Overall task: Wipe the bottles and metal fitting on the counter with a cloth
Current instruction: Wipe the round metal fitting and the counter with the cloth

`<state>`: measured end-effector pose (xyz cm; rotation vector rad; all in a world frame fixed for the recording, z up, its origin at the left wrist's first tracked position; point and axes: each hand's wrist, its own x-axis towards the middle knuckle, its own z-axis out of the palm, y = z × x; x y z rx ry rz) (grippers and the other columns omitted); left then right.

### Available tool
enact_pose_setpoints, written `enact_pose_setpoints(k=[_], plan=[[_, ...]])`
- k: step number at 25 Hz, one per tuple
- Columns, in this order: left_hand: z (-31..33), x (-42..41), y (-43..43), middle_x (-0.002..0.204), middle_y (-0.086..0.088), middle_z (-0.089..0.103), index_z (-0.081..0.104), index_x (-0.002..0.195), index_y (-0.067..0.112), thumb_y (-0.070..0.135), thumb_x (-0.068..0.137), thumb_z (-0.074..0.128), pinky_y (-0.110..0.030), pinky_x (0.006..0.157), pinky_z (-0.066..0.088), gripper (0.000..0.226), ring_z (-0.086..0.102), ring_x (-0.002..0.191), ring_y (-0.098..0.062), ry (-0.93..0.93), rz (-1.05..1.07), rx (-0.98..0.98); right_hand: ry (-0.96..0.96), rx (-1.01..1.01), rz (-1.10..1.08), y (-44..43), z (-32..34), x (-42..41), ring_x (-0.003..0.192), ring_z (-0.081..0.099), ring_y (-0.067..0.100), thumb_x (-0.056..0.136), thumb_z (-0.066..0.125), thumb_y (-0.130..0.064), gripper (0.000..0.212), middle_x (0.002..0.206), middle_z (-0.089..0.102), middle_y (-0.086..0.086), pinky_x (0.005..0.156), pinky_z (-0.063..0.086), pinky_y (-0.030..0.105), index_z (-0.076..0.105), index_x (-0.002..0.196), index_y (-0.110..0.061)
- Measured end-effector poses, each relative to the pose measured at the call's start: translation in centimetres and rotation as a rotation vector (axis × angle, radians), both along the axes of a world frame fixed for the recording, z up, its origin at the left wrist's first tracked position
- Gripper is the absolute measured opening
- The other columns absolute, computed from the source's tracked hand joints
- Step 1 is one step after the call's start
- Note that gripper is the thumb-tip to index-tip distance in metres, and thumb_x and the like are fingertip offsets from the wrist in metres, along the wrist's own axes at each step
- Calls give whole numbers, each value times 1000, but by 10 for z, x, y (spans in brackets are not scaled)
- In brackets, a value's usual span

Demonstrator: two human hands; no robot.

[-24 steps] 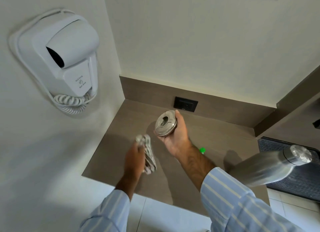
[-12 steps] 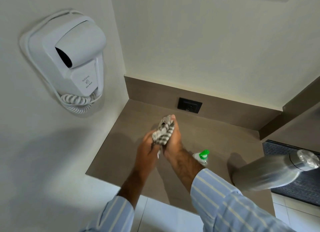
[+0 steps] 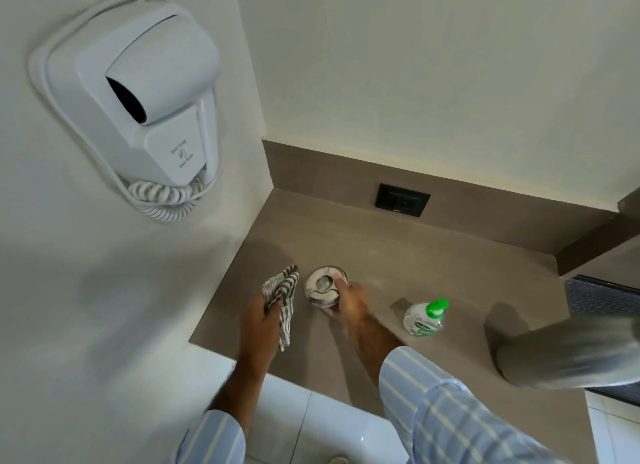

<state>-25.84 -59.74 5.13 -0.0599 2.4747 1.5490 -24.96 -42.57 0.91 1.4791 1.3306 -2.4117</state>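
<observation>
A round shiny metal fitting (image 3: 322,288) sits low over the brown counter (image 3: 398,255), near its left side. My right hand (image 3: 348,302) grips its right rim. Just left of it, my left hand (image 3: 261,321) is closed around a bunched checked cloth (image 3: 282,292), held apart from the fitting. A small clear bottle with a green pump top (image 3: 424,319) stands on the counter to the right of my right hand. A tall steel bottle (image 3: 568,352) stands at the counter's right end, blurred and cut by the frame edge.
A white wall-hung hair dryer (image 3: 138,106) with a coiled cord is on the left wall above the counter. A black socket (image 3: 403,204) sits in the back splash. A dark mat (image 3: 602,299) lies at far right. White tiles run below the counter's front edge.
Half a second ago both hands were pressed together, the cloth rubbing the raised fitting. Now they have parted: the fitting is down at the counter in my right hand, the cloth off to the left.
</observation>
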Motion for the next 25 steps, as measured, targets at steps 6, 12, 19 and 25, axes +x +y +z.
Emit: enact_pose_setpoints(k=[6,12,19,25], plan=[[-1,-4,-4,118,-10,73,67,126,7,8,99,57,-42,100,54,29,69,111,-26,-11,24,56,-207,471,357,6,-37,2,101,73,38,77,63,-67,53,99,75,15,88,60,45,68,86,-16],[28,-5,2,115,-13,74,67,122,6,11,99,59,-44,99,55,25,69,109,-29,26,73,125,-319,915,597,0,10,14,122,59,40,97,55,-55,62,131,60,22,102,46,39,63,129,-3],[126,-8,59,103,-1,68,68,108,12,9,95,59,-39,87,54,16,67,98,-26,386,-136,10,262,282,280,12,183,18,76,72,23,85,58,-75,75,91,80,16,80,60,37,79,96,-4],[230,20,139,118,-2,74,76,110,16,16,88,62,-28,103,49,26,66,114,-17,561,-411,359,440,320,70,85,311,57,80,71,24,89,66,-21,22,90,74,11,69,58,33,74,101,-4]])
